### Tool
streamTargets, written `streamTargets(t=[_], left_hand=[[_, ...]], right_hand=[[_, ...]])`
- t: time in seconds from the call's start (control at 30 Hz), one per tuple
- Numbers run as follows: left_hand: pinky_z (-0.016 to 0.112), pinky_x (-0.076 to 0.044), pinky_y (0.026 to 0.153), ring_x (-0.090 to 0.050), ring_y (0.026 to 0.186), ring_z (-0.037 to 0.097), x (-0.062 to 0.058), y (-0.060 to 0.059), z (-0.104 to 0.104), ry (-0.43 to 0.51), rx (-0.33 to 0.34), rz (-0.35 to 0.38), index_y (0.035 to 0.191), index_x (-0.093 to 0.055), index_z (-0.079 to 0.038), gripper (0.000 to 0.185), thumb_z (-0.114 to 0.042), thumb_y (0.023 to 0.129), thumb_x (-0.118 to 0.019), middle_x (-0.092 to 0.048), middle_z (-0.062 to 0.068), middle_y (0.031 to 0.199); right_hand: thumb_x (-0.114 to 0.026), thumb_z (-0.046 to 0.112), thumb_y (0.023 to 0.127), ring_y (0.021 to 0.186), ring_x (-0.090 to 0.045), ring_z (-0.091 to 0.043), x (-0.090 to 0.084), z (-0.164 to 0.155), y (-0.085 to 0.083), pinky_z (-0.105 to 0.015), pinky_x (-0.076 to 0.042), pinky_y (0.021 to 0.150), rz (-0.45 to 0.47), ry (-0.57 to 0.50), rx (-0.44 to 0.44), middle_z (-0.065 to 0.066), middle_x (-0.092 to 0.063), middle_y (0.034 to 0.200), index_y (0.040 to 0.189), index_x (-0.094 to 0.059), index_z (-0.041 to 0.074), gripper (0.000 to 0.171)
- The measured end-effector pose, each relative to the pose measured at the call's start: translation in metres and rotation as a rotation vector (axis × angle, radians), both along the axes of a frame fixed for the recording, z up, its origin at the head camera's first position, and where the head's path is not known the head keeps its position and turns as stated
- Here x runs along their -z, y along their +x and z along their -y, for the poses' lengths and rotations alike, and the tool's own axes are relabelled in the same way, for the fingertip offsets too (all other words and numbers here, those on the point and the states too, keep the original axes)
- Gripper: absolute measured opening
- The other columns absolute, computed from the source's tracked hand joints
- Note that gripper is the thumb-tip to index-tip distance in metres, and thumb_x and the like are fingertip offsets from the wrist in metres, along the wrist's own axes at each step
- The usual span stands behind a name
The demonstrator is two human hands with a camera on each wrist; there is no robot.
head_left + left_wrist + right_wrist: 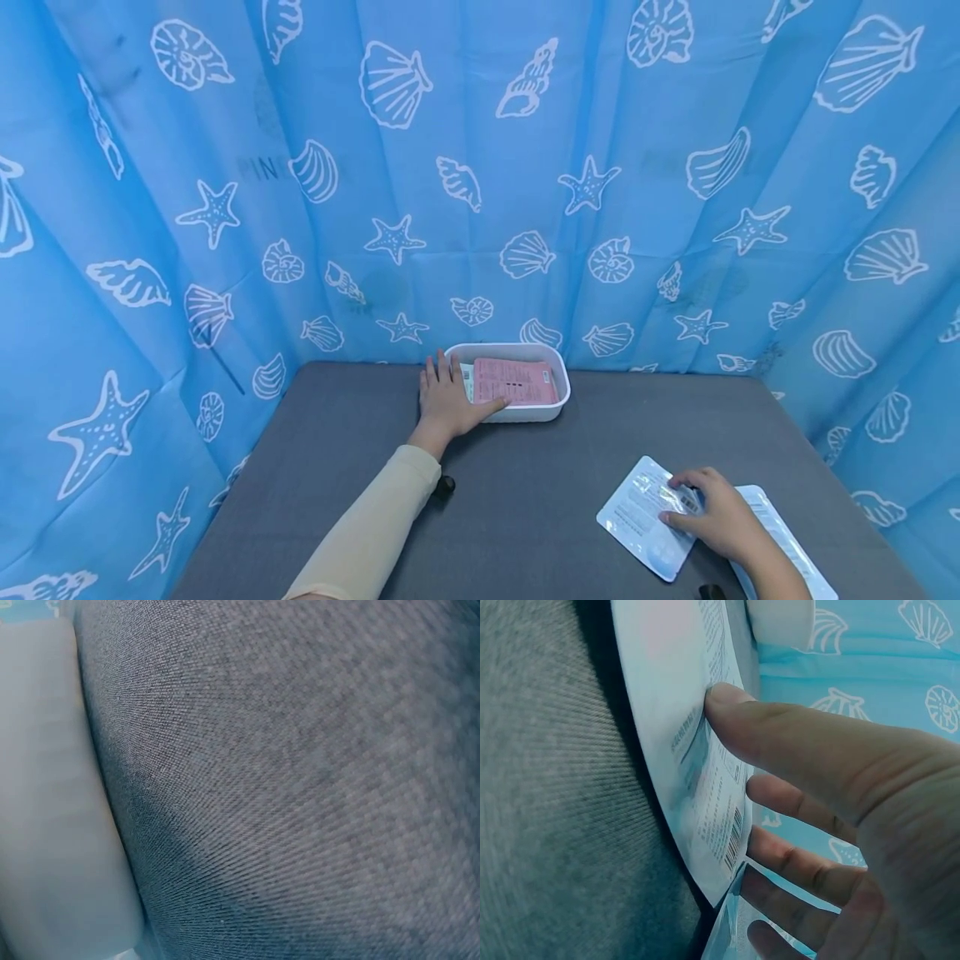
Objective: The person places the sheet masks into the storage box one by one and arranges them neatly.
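At the back of the table stands a white plastic box, with a pink printed sachet and a pale green one inside. My left hand rests over the box's left end, fingers spread at the rim and thumb along the front edge. On the right, my right hand pinches a flat white sachet with small print and a barcode. In the right wrist view its thumb presses on the sachet's face while the other fingertips meet the far edge.
Another pale sachet lies under the right forearm, near the table's right edge. A blue curtain with white shells hangs right behind the grey table. The left wrist view shows mostly grey cloth and the box's side.
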State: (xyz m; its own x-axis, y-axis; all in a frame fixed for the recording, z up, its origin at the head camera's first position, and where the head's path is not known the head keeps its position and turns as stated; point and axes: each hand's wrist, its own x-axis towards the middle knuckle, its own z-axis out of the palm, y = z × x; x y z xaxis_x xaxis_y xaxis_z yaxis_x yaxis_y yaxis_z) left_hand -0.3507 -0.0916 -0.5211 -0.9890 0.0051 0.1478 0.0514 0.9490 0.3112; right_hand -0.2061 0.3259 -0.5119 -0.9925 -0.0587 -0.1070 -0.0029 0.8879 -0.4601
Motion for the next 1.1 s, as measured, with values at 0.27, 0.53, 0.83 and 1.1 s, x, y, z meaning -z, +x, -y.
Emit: streamTargets(t=[0.27, 0.53, 0.83, 1.1], left_hand=[[0.061, -0.010, 0.133, -0.006, 0.164, 0.049, -0.002, 0.001, 0.000, 0.015, 0.010, -0.005, 0.169, -0.016, -0.002, 0.138, -0.094, 0.076, -0.061, -0.006, 0.024, 0.178], [0.061, -0.010, 0.133, -0.005, 0.164, 0.049, -0.003, 0.002, 0.000, 0.020, 0.009, 0.001, 0.169, -0.019, -0.002, 0.135, -0.090, 0.078, -0.065, -0.007, 0.024, 0.178], [0.062, -0.011, 0.133, -0.006, 0.164, 0.050, -0.003, 0.003, 0.000, 0.021, 0.008, -0.008, 0.169, -0.020, -0.003, 0.135, -0.091, 0.077, -0.064, -0.007, 0.024, 0.178], [0.062, -0.012, 0.133, -0.006, 0.164, 0.050, -0.005, 0.004, 0.000, 0.021, 0.012, -0.006, 0.168, -0.021, -0.001, 0.134, -0.091, 0.078, -0.063, -0.008, 0.025, 0.177]], right_hand=[[-0.096, 0.040, 0.075, 0.119, -0.060, -0.047, -0.003, 0.002, -0.001, -0.071, -0.046, 0.101, 0.011, -0.022, 0.007, -0.025, -0.061, 0.127, 0.110, -0.073, 0.009, 0.052], [-0.097, 0.033, 0.074, 0.113, -0.062, -0.036, -0.005, 0.007, -0.001, -0.065, -0.051, 0.099, 0.013, -0.051, -0.003, -0.018, -0.063, 0.124, 0.111, -0.073, 0.010, 0.049], [-0.097, 0.025, 0.075, 0.109, -0.063, -0.031, -0.008, 0.016, -0.005, -0.063, -0.052, 0.098, -0.031, -0.059, -0.027, -0.013, -0.064, 0.119, 0.112, -0.074, 0.011, 0.046], [-0.096, 0.020, 0.075, 0.109, -0.062, -0.031, -0.010, 0.024, -0.007, -0.062, -0.052, 0.096, -0.051, -0.071, -0.028, -0.012, -0.063, 0.118, 0.113, -0.074, 0.013, 0.044]])
